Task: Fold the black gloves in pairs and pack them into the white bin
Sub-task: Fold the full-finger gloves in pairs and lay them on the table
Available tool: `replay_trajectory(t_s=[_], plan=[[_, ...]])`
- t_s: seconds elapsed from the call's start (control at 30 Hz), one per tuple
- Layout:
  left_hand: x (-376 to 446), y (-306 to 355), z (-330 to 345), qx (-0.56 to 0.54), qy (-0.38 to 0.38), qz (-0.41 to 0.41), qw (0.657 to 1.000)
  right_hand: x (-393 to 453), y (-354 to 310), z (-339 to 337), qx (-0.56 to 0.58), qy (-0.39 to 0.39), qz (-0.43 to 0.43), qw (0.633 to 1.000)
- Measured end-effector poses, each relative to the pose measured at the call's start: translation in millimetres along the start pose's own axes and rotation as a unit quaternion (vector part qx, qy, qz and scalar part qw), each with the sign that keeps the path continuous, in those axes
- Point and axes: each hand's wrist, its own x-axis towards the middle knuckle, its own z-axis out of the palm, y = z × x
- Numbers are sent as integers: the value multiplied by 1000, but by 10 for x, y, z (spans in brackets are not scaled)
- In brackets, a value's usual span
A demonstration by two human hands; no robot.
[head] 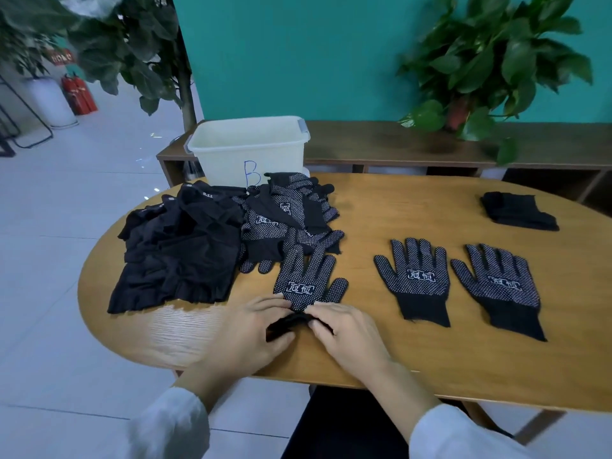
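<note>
A black dotted glove (306, 279) lies palm up on the wooden table (397, 366), fingers pointing away from me. My left hand (255, 329) and my right hand (344, 329) both pinch its black cuff at the near end. Two more dotted gloves (415, 276) (500, 283) lie flat side by side to the right. A heap of dotted gloves (284, 220) sits behind the held one. The white bin (248, 144), marked with a blue B, stands at the table's far left edge.
A pile of plain black cloth items (178, 246) covers the table's left end. A folded black piece (516, 210) lies at the far right. Behind the table runs a low wooden shelf (397, 144) with a potted plant (490, 61).
</note>
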Motion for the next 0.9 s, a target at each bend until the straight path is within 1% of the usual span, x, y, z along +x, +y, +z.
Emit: replay_trajectory(t_s=[0.07,0.13,0.2,0.23,0.27,0.33,0.4,0.47,0.53,0.67,0.77,0.9], plan=[[30,-22,13,3,25,-2,1000,0,-11,-23,25,4,21,999],[73,29,-30,-18,36,-37,998,15,-23,-97,66,-24,77,995],[128,110,-105,-94,41,-117,988,62,-20,-195,117,-18,115,986],[170,149,-149,-150,47,-153,976,103,-21,-258,144,-3,131,981],[224,198,-202,-197,66,-173,963,160,-29,-331,174,16,148,973],[358,333,-346,-273,115,-181,938,310,-72,-512,238,52,173,954],[517,515,-531,-323,153,-172,918,472,-167,-746,303,86,181,932],[669,706,-732,-359,186,-169,899,620,-286,-999,360,116,174,909],[785,885,-897,-389,208,-169,881,729,-360,-1190,386,136,159,898],[928,1077,-1071,-387,232,-164,877,844,-394,-1414,393,157,151,893],[984,1156,-1103,-382,242,-171,875,855,-408,-1513,377,170,142,899],[1058,1197,-1057,-335,274,-199,879,844,-425,-1555,374,179,142,899]])
